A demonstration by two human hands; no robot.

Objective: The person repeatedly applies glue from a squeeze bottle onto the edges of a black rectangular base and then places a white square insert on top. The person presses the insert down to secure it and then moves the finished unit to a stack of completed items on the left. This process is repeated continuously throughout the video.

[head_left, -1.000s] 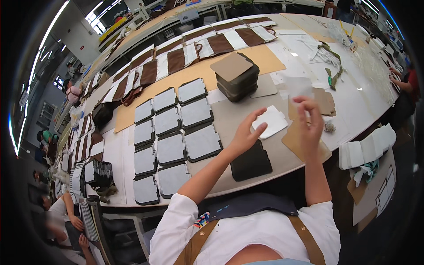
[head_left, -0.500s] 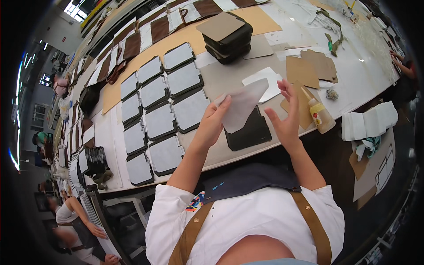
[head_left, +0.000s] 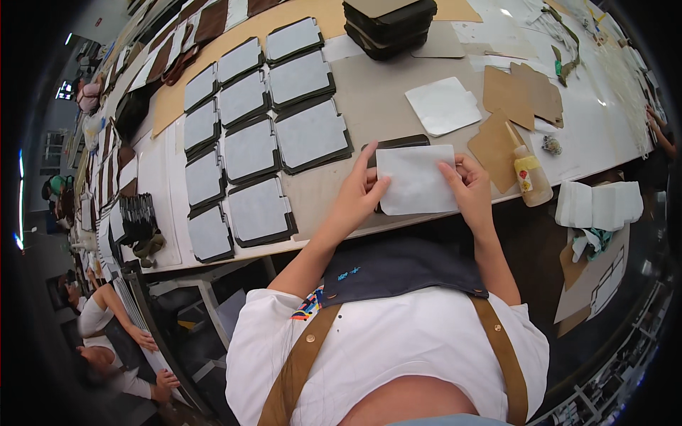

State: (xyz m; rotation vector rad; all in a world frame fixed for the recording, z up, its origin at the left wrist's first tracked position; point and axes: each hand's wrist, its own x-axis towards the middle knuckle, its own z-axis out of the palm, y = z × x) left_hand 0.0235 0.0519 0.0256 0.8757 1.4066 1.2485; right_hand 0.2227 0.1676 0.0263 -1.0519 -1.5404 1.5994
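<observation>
Between my two hands is a thin white sheet (head_left: 415, 181) with rounded corners, held out flat over the table's front edge. My left hand (head_left: 361, 186) pinches its left side, and my right hand (head_left: 469, 183) grips the right side with the thumb on top. Under the sheet lies a black panel (head_left: 403, 140), mostly covered; its far edge shows. Beyond my right hand rests a white notched sheet (head_left: 444, 106). To the left, several black pieces topped with white sheets (head_left: 305, 133) lie in rows on the table.
A stack of black pieces (head_left: 391, 32) with a board on top stands at the back. Brown card templates (head_left: 508, 96) and a glue bottle (head_left: 529, 177) lie to the right. White folded pads (head_left: 597, 204) sit beyond the table edge. Another person's arm (head_left: 128, 319) shows at lower left.
My right hand has closed on the sheet, which was hanging from my left hand alone. The sheet is now spread flat above the black panel. The view has shifted.
</observation>
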